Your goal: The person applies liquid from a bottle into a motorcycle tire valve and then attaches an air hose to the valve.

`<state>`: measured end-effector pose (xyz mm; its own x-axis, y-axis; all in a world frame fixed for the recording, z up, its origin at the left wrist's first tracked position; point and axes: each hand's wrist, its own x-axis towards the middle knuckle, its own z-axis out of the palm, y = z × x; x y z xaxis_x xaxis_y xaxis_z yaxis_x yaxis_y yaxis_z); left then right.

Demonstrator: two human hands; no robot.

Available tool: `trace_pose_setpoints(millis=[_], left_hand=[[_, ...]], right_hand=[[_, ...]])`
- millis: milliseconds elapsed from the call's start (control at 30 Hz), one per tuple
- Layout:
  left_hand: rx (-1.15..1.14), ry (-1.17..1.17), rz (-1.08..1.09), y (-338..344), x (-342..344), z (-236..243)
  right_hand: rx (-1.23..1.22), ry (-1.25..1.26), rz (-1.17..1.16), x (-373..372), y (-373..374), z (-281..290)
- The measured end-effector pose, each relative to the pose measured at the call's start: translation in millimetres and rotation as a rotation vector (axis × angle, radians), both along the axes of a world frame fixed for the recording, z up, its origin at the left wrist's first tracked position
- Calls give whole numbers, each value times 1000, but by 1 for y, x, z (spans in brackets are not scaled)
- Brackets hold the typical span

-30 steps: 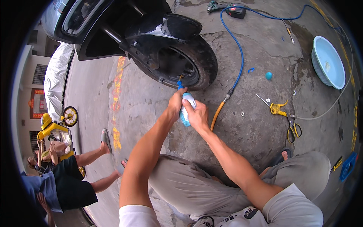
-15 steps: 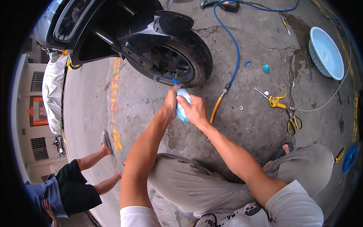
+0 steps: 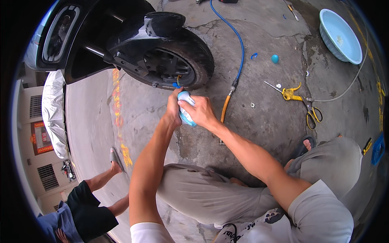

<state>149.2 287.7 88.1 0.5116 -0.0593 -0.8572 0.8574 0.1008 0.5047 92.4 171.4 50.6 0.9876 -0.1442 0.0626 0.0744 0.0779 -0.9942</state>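
Observation:
In both hands I grip a white and light-blue bottle (image 3: pixel 187 115) below the front wheel of a black scooter (image 3: pixel 144 34). My left hand (image 3: pixel 173 106) is closed round its left side and top; my right hand (image 3: pixel 200 109) wraps it from the right, thumb lying across it. A blue nozzle (image 3: pixel 176 85) at the bottle's top is at a brass-coloured valve stem (image 3: pixel 178 77) on the wheel rim, inside the black tyre (image 3: pixel 202 60); whether it is fully seated I cannot tell. An orange-ended blue hose (image 3: pixel 242 48) lies right of my hands.
On the concrete rest a blue basin (image 3: pixel 340 36), yellow air gun (image 3: pixel 291 94), scissors (image 3: pixel 314 117), screwdriver (image 3: pixel 292 12), turquoise ball-like piece (image 3: pixel 275 58) and blue case (image 3: pixel 377 150). Another person (image 3: pixel 89 206) is at my left, near a yellow floor line; a silver-covered vehicle (image 3: pixel 56 115) stands behind.
The view has shifted, so ground objects sit higher and further left. My hands stay on the bottle at the wheel. The yellow scooter and seated person seen earlier have left view.

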Motion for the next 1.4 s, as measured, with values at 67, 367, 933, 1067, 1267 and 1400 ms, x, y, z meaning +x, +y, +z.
trace_pose_setpoints(millis=[67, 367, 933, 1067, 1267, 1400], left_hand=[[-61, 22, 25, 5, 0, 0], [-105, 53, -46, 11, 2, -3], [-233, 75, -16, 15, -2, 4], [-208, 86, 14, 9, -3, 6], [-206, 92, 19, 10, -3, 9], [-204, 88, 22, 12, -3, 7]], right_hand=[[5, 8, -6, -2, 1, 0], [-58, -30, 46, 3, -6, 1], [-92, -120, 140, 8, -11, 4], [-96, -121, 163, 9, -13, 5], [-76, -138, 157, 9, -14, 12], [-83, -123, 171, 8, -15, 14]])
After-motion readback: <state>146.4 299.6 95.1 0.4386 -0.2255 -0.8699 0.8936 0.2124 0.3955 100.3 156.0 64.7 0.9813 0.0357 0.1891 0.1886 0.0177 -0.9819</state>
